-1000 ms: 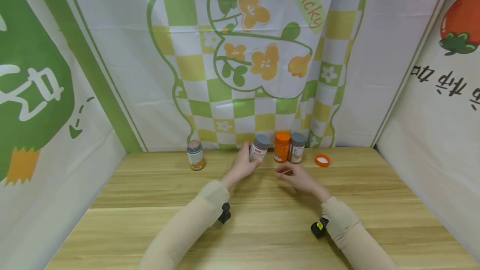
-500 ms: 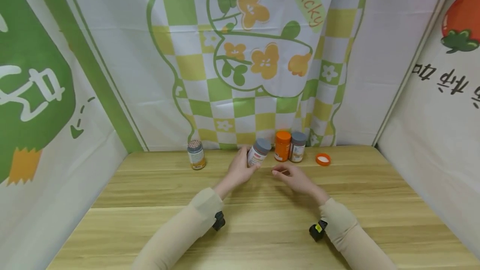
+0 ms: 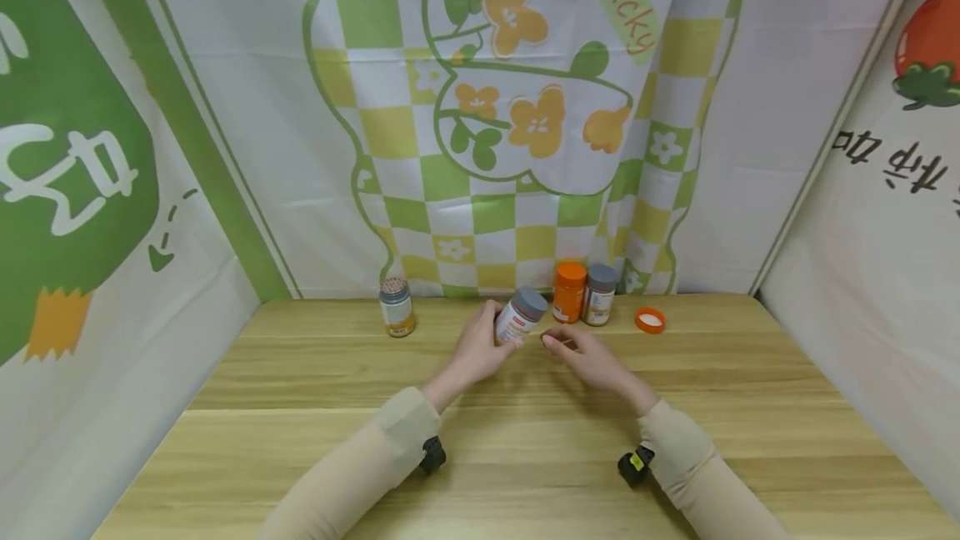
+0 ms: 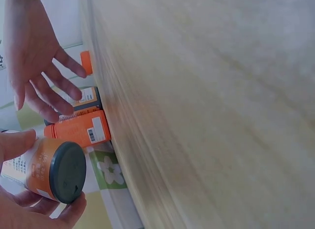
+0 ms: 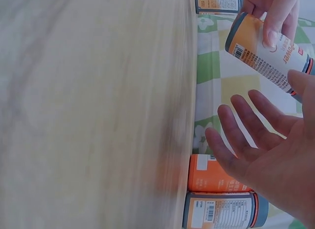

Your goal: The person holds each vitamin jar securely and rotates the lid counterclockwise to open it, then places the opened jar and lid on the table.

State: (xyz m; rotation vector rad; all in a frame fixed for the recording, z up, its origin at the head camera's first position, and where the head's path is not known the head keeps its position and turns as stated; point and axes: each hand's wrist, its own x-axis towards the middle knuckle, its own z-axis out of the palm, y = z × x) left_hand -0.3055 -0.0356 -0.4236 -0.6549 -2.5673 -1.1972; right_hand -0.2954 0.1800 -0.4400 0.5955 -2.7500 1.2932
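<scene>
My left hand point(image 3: 478, 345) grips a jar with a grey lid point(image 3: 519, 315), its top tilted to the right. In the left wrist view the jar's dark base point(image 4: 68, 173) faces the camera, thumb on one side and fingers on the other. The right wrist view shows the fingers around the jar's label point(image 5: 268, 50). My right hand point(image 3: 592, 358) is beside the jar's lid with its fingers loosely bent; in the right wrist view the hand point(image 5: 275, 145) has spread fingers and holds nothing. Whether its thumb touches the lid I cannot tell.
An orange jar point(image 3: 569, 293) and a grey-lidded jar point(image 3: 599, 296) stand side by side at the table's back. An orange cap point(image 3: 649, 321) lies right of them. Another jar point(image 3: 397, 307) stands at the left. Behind hangs a checked curtain point(image 3: 495, 215).
My left hand has drawn the jar back from the curtain and tilted it further right. My right hand has moved slightly left, closer to the lid.
</scene>
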